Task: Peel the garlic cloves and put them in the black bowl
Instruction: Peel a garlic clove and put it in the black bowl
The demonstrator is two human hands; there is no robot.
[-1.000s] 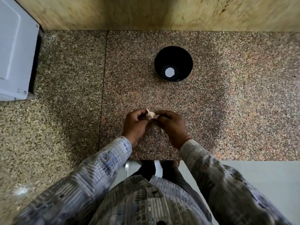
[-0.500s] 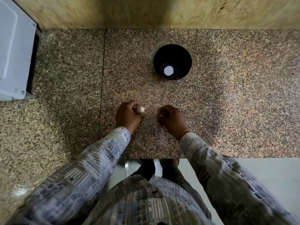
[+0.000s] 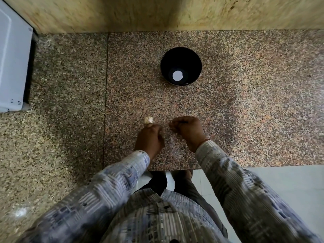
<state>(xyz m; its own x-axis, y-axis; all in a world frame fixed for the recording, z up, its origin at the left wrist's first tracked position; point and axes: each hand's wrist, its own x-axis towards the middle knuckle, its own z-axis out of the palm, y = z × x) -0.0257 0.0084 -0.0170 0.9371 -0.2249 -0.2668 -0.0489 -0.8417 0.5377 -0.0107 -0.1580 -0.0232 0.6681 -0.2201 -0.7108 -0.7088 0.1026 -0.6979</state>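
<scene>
A speckled granite counter (image 3: 254,120) fills the head view, backed by a beige stone wall (image 3: 122,13). A pale floor (image 3: 289,186) shows below the counter's near edge. The left hand (image 3: 149,138) has its fingers (image 3: 152,127) drawn together, and their tips pinch the near end of a small, pale garlic piece (image 3: 148,119). Most of the garlic juts out beyond the fingertips, low over the counter. Just to the right of those fingers, apart from them, the right hand (image 3: 189,130) is curled into a loose fist with the knuckles up. Blur and the hand's own back hide whether it holds anything. The black bowl (image 3: 193,55) stands upright well beyond both sets of fingers, slightly nearer the right hand's line. It has a round white patch (image 3: 177,75) at its bottom, and no cloves can be made out inside. Only bare granite lies between the fingertips and the bowl. A straight seam (image 3: 105,95) in the stone runs away from the viewer to the left of the left fingers. Farther left, a white appliance (image 3: 12,64) sits against the wall. Patterned sleeves (image 3: 112,186) cover both forearms, and a thin reddish band (image 3: 204,140) circles the right wrist.
</scene>
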